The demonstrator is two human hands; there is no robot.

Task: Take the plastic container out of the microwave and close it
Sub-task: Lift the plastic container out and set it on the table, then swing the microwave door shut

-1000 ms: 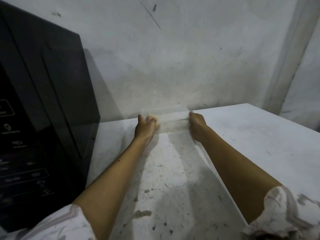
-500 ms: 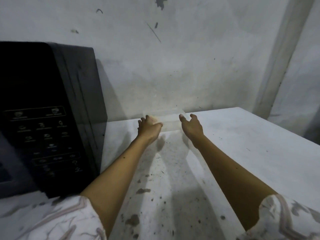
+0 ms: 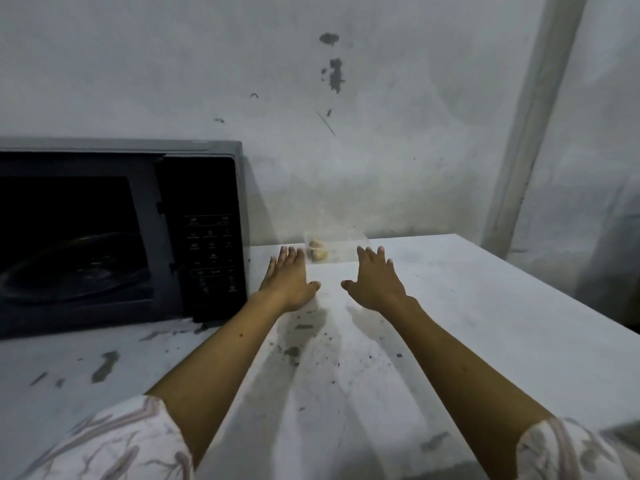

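A clear plastic container (image 3: pixel 337 249) with yellowish food at its left end sits on the white counter (image 3: pixel 450 306) by the back wall. My left hand (image 3: pixel 291 278) is open, palm down, just in front of the container's left end, not holding it. My right hand (image 3: pixel 375 278) is open too, fingers spread, in front of its right end. To the left stands the black microwave (image 3: pixel 207 237); its cavity is open and dark, and a glass turntable (image 3: pixel 72 268) shows inside. The door itself is out of view.
A stained grey wall rises right behind the counter. A pale vertical pipe or corner strip (image 3: pixel 526 116) runs down at the right. The counter's right edge (image 3: pixel 554 292) slants toward me, and dark stains (image 3: pixel 294 348) mark its surface.
Both hands have let go of the container and drawn back toward me with fingers spread. The view has swung left and up, bringing the microwave's open cavity into sight.
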